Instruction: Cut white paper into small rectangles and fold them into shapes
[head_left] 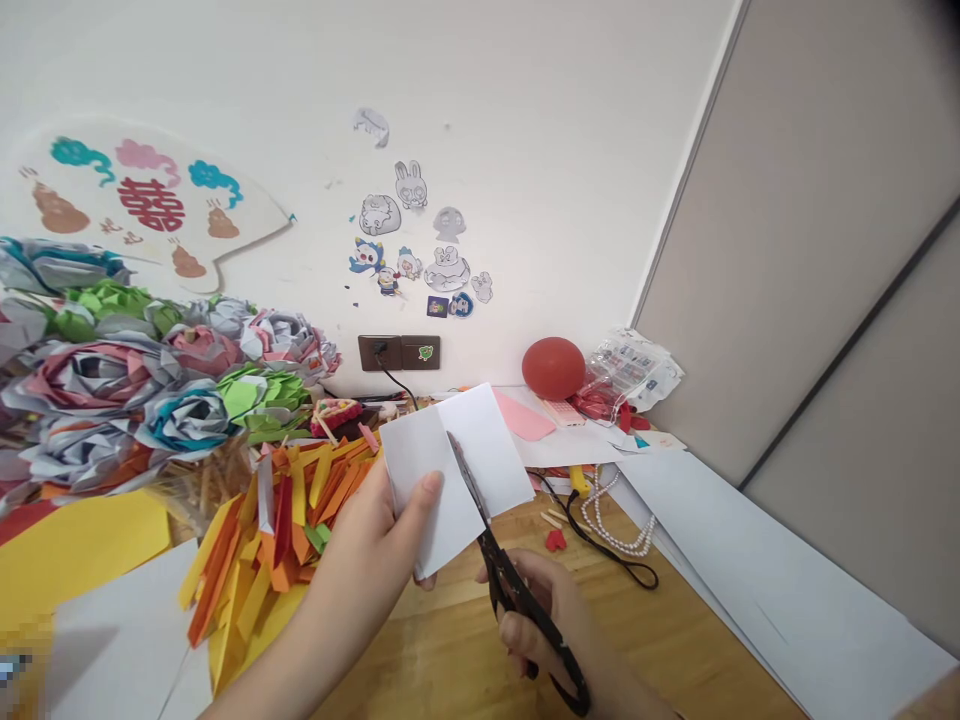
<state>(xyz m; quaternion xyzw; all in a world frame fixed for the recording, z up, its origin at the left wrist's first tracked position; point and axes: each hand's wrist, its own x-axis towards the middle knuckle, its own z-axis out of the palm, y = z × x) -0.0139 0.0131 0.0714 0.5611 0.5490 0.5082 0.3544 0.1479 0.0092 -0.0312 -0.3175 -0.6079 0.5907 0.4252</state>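
White paper [412,455], creased down its middle, is pinched in my left hand [394,515], with the thumb lying on its front face. My right hand [544,605] grips a pair of black-handled scissors [517,590]. The scissors' blades reach up across the paper along the crease, splitting it from the lower edge. How far the cut runs is hard to see behind the blade. Both hands are raised above the wooden table [420,660].
Folded paper flowers [97,375] crowd the left, beside yellow and orange paper strips [300,510]. A red balloon [553,368] sits near the wall. Bead strings [619,520] and a black cord [600,545] lie right of the scissors. Large white sheets [750,560] cover the right side.
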